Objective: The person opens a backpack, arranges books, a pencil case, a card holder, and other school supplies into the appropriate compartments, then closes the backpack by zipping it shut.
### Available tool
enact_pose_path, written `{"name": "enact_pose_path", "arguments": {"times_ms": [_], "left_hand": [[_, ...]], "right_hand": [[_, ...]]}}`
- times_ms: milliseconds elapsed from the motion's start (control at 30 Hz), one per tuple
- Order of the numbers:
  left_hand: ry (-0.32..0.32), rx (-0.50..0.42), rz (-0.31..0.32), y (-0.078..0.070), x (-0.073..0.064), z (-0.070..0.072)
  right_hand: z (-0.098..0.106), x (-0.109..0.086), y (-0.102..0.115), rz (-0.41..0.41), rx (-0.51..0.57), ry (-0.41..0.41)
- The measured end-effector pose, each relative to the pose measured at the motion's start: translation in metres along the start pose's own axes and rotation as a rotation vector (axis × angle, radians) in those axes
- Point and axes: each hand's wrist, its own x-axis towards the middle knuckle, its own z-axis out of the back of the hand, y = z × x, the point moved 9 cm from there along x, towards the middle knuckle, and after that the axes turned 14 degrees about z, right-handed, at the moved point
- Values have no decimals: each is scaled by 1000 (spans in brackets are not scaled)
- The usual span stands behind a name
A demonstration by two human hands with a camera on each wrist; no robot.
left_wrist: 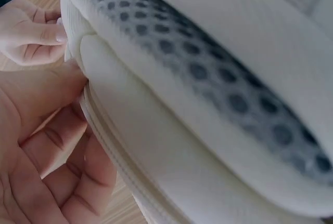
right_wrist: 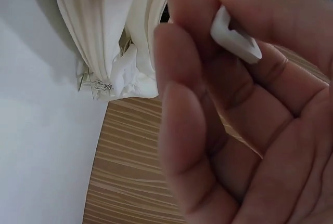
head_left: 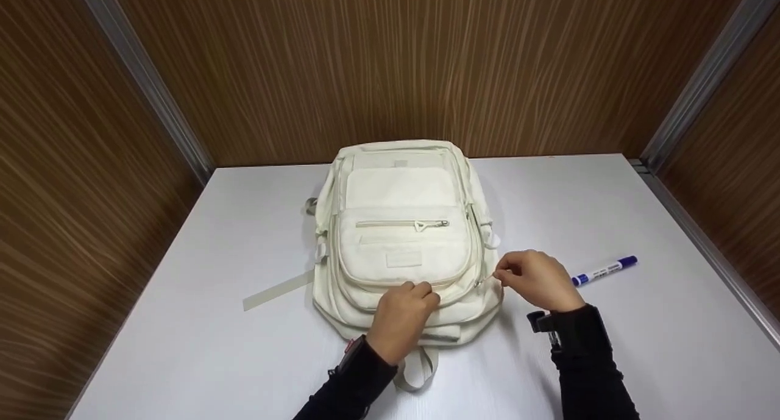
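A cream backpack (head_left: 402,188) lies on its back on the white table, its top handle toward me. My right hand (head_left: 539,280) is at its right side and pinches a white zipper pull (right_wrist: 235,41) between thumb and fingertips. A thin cord stretches from that pull to the slider (head_left: 478,283) on the curved zipper. At the front pocket's near edge, my left hand (head_left: 402,316) grips the fabric. In the left wrist view its thumb (left_wrist: 57,86) and fingers pinch the edge beside a zipper seam (left_wrist: 119,156), below the dark mesh padding (left_wrist: 197,70).
A blue and white marker (head_left: 606,270) lies on the table to the right of my right hand. One loose strap (head_left: 277,291) extends left from the bag. Wood-grain panels (head_left: 390,60) enclose the table (head_left: 201,347) at the back and both sides.
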Motion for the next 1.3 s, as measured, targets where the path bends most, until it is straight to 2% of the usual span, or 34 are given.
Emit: {"name": "enact_pose_path", "arguments": {"times_ms": [133,433,567,833,1133,1300], "left_hand": [[57,-44,-23,7,-1,4],[312,-223,8,30,3,9],[385,-281,16,37,2,11],[468,-361,31,54,-8,17],[527,-376,169,94,-17,18],[560,-402,234,108,-17,16]], "right_hand": [[4,-1,-3,-4,-14,-33],[3,0,-8,-19,-10,-59],[1,0,-10,-23,3,-69],[9,-3,-17,-63,-39,-205],[18,-4,-17,-67,-47,-260],[18,-4,-18,-76,-38,-265]]}}
